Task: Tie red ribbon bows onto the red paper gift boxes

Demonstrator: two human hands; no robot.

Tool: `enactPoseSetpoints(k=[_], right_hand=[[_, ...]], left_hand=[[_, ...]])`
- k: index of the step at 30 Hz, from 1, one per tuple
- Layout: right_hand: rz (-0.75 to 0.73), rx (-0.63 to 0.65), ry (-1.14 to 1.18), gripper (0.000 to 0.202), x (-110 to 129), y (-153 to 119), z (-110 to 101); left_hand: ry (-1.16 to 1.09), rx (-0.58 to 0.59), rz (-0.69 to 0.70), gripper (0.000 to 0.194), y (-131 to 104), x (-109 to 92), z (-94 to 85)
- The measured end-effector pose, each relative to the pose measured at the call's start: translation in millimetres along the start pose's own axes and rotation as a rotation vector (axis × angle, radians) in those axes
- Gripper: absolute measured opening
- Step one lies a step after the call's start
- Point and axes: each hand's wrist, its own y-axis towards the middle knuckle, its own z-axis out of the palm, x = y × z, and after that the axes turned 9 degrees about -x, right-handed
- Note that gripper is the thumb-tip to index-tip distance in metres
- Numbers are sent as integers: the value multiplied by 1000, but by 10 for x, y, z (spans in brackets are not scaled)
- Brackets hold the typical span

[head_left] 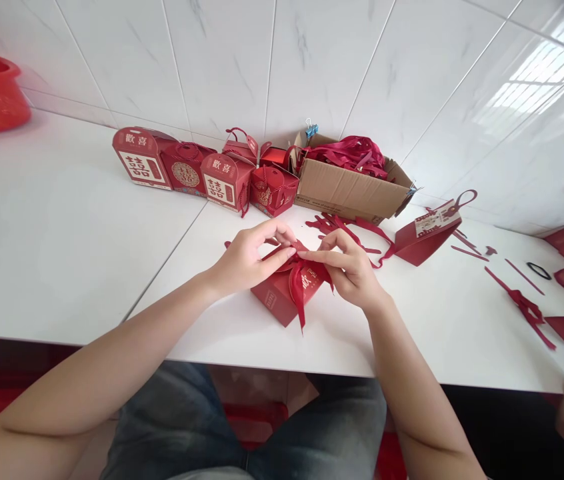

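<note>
now both hands [302,263] on ribbon [302,280]

The person's two arms enter from the lower corners of the frame and both are bare up to the frame edge, with no sleeve to see. The left hand [245,260] and the right hand [355,270] wear no glove, ring or watch. At the lower centre of the frame the legs are in blue-grey denim trousers [182,427], with some folds in the cloth.
</note>
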Motion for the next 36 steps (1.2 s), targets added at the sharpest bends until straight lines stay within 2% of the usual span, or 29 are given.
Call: enactPoseSetpoints(k=[8, 16, 23, 27, 36], right_hand=[[-47, -40, 1, 40, 5, 5, -42], [56, 13, 43, 34, 47, -5, -16], [66, 14, 100, 30, 75, 14, -3], [52, 53, 165, 35, 78, 16, -13], [-17, 165, 189, 45, 56, 5, -41]], left_hand=[[47, -30, 34, 9, 8, -15, -11], [-1, 128, -73, 20, 26, 11, -67], [-31, 107, -114, 12, 12, 19, -17], [-60, 92, -102, 13, 0, 19, 0], [65, -41, -14, 18, -36, 38, 34]])
